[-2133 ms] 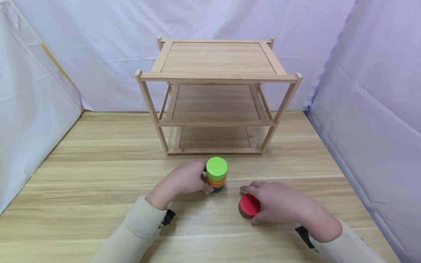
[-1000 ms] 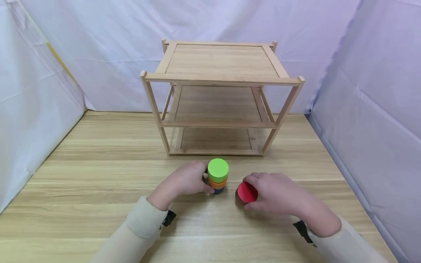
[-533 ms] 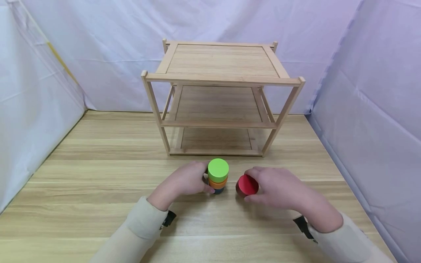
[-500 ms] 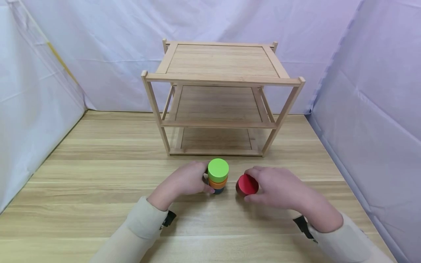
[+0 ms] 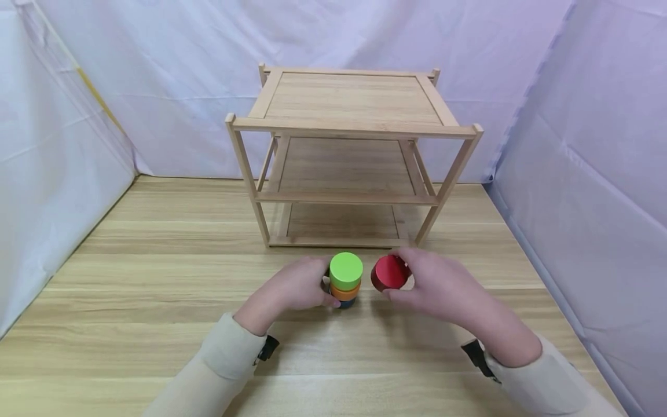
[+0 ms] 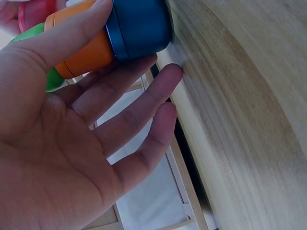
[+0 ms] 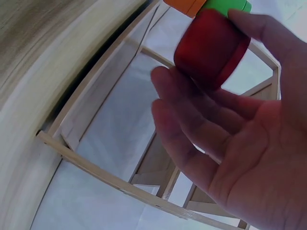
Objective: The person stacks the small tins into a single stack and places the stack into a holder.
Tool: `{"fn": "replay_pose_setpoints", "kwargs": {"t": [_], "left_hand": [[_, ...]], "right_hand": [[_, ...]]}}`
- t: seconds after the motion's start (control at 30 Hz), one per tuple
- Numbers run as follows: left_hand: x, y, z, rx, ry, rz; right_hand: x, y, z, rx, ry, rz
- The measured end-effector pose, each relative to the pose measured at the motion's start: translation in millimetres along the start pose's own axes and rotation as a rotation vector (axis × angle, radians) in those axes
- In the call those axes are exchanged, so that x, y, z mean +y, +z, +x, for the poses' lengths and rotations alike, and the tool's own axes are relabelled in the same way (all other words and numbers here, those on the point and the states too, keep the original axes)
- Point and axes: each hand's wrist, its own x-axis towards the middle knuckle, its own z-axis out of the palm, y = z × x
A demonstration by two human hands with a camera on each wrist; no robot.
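Observation:
A stack of small round lidded canisters stands upright on the table: a green canister (image 5: 346, 269) on top, an orange canister (image 5: 346, 291) in the middle and a blue canister (image 6: 140, 28) at the bottom. My left hand (image 5: 299, 284) holds the stack low down from the left, thumb and fingers on opposite sides; its other fingers stretch out loosely in the left wrist view. My right hand (image 5: 438, 284) pinches a red canister (image 7: 208, 45) between thumb and fingers. The red canister is off the table, slightly tilted, just right of the green one and apart from it.
Behind the hands stands a three-tier wooden shelf (image 5: 349, 124), its front foot rail close beyond the stack. White cloth walls (image 5: 583, 174) close off the back and both sides of the wooden table (image 5: 156, 278).
My right hand has carried the red canister forward, up off the table and closer to the stack. My left hand and the stack have stayed in place; the view has shifted slightly.

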Motion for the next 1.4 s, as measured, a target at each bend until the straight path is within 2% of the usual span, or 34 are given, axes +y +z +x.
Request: {"fn": "replay_pose_setpoints", "kwargs": {"t": [0.3,0.77,1.07,1.4], "left_hand": [[0.5,1.1,-1.5,0.013,-0.011,-0.011],[2.2,2.0,-1.8,0.026,-0.015,0.036],[3.4,2.4,-2.8,0.03,-0.015,0.042],[4.0,2.0,-3.5,0.022,-0.04,0.055]], "right_hand": [[-6.9,-6.2,5.3,0.079,0.021,0.085],[-15.3,-8.5,12.3,0.217,0.028,0.258],[-25.7,-2.3,15.3,0.317,-0.026,0.28],[-36.1,3.8,19.2,0.327,-0.064,0.26]]}}
